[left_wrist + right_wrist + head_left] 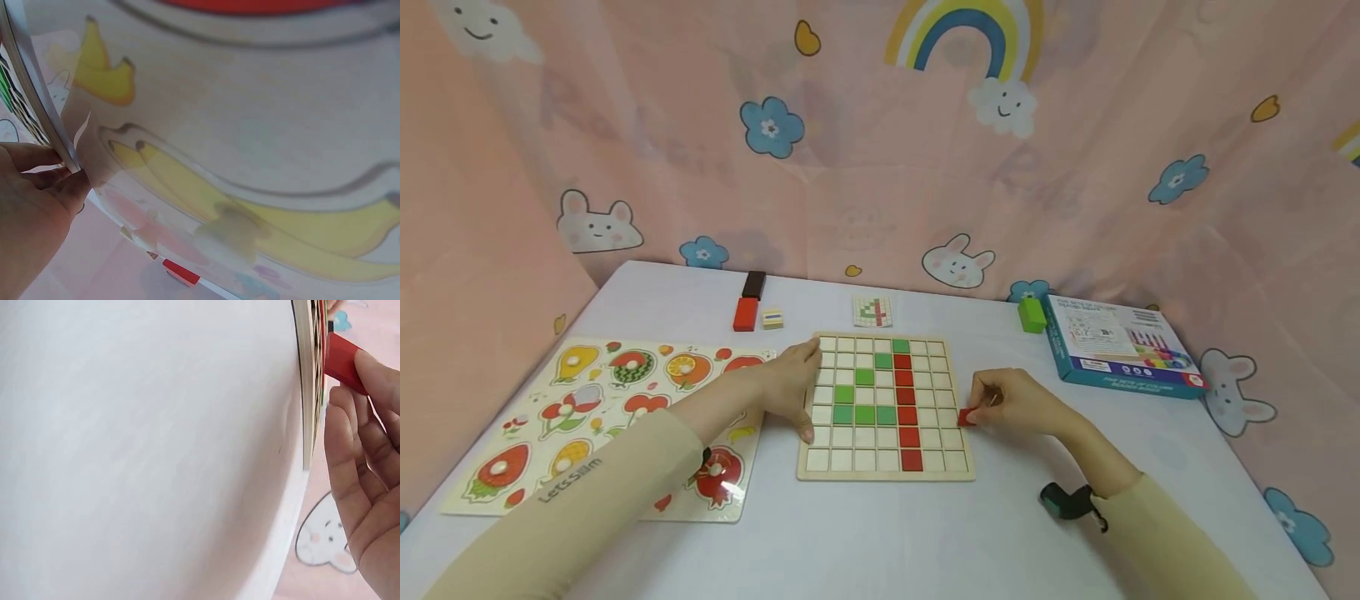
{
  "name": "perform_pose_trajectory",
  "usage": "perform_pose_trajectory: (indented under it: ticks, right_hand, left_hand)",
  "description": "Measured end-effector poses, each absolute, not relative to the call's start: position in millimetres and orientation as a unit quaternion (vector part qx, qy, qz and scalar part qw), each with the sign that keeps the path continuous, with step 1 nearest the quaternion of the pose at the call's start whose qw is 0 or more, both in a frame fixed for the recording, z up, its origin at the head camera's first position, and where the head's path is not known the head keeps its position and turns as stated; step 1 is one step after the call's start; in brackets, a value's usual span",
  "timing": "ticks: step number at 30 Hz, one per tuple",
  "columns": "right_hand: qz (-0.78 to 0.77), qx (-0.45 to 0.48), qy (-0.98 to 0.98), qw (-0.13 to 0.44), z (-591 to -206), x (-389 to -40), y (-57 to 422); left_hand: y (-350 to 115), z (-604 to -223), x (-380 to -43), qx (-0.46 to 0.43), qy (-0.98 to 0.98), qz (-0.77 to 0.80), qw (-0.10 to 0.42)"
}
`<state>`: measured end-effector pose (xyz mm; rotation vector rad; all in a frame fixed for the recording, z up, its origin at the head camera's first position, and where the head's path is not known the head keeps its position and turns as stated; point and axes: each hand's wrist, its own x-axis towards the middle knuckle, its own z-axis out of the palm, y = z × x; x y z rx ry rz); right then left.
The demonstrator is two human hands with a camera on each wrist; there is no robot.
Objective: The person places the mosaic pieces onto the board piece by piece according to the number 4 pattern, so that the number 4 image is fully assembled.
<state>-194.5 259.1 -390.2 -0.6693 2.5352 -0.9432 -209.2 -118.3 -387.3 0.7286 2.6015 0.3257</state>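
A wooden grid board [886, 477] lies on the white table, with several green tiles [865, 414] and a column of red tiles [912, 459] in its squares. My left hand [784, 385] rests along the board's left edge, thumb and fingers spread apart. In the left wrist view its fingertips touch that edge. Between thumb and fingers, my right hand [1018, 402] pinches a red tile [344, 362] at the board's right border. Behind the board is a small pattern card [872, 312] showing a green and red figure on a grid.
A fruit-picture puzzle board [647, 508] lies left, partly under the left forearm. Behind it are a red block [746, 315], a black block [754, 285] and a small striped piece [772, 319]. Back right, a green block [1032, 316] stands beside a blue box [1123, 346].
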Motion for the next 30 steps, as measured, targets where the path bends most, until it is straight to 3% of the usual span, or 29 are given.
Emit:
perform_pose_trajectory:
  ticks: [15,30]
  right_hand:
    - [-0.341,-0.261,0.889,0.157,-393.2,-201.7,212.8]
    - [-0.306,-0.266,0.901,0.155,-393.1,-197.2,204.0]
  left_hand:
    - [-119.1,-386.9,-209.0,0.255,0.936,0.111,0.218]
    - [-119.0,-387.9,-209.1,0.270,0.935,0.107,0.202]
